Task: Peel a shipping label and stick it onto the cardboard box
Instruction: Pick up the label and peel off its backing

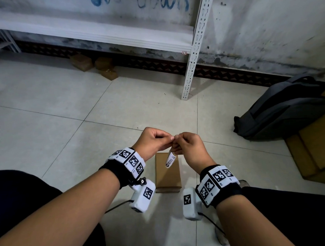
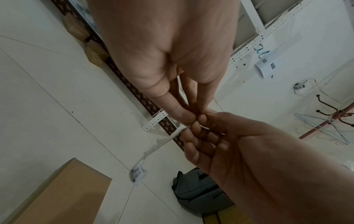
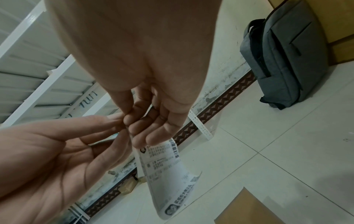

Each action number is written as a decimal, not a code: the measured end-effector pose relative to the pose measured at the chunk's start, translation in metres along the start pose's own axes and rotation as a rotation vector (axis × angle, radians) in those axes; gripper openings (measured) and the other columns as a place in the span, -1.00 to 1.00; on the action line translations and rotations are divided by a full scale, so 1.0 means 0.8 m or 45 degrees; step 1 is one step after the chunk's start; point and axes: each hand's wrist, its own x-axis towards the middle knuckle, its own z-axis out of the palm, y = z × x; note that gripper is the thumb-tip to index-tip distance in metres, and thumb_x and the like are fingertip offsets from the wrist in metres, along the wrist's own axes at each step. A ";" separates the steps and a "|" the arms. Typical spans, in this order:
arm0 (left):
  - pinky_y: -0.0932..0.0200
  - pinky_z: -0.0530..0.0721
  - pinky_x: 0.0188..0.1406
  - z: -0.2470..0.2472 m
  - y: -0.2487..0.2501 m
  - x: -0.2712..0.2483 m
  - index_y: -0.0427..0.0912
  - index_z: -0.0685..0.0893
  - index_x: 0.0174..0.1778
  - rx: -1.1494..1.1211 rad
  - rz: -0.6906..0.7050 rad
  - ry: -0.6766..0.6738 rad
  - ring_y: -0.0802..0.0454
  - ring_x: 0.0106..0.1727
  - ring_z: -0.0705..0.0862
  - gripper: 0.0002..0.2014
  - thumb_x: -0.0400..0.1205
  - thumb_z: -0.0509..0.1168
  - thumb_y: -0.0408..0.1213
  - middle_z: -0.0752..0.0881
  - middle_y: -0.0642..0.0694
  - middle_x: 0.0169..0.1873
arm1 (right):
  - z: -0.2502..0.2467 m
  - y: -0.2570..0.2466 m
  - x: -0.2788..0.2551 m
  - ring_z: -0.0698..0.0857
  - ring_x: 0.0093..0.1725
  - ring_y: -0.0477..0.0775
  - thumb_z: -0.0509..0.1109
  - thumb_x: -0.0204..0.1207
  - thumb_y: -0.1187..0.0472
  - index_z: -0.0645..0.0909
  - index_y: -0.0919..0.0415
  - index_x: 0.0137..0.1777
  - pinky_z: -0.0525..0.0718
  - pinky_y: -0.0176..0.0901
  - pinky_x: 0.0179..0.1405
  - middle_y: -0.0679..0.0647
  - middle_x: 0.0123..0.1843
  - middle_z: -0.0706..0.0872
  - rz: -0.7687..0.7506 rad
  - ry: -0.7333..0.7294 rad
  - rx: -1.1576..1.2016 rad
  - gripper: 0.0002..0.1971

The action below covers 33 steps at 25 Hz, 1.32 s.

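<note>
A white printed shipping label [image 1: 170, 160] [image 3: 164, 174] [image 2: 151, 153] hangs down from my two hands, curled along its length. My left hand [image 1: 155, 141] [image 2: 184, 115] and my right hand [image 1: 184, 144] [image 3: 134, 122] meet fingertip to fingertip and both pinch the label's top edge. Below them a small brown cardboard box [image 1: 167, 170] [image 2: 63, 194] [image 3: 247, 210] lies flat on the tiled floor between my forearms. The label's lower end hovers above the box's top face without touching it.
A white metal shelf upright [image 1: 190, 66] stands on the floor ahead, with several small brown parcels [image 1: 93, 65] against the wall behind it. A grey backpack [image 1: 282, 107] lies at the right on flattened cardboard sheets [image 1: 313, 147]. My dark-clothed legs flank the box.
</note>
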 end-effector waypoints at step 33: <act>0.20 0.81 0.00 0.002 -0.007 0.003 -0.65 0.70 0.02 0.040 -0.086 0.048 0.03 -0.25 0.78 -0.81 0.61 0.33 -0.54 0.75 -0.32 -0.21 | 0.001 0.011 0.000 0.82 -0.26 0.23 0.34 0.56 0.15 0.65 0.14 -0.23 0.80 0.27 -0.07 0.12 -0.36 0.82 -0.151 0.007 -0.226 -0.84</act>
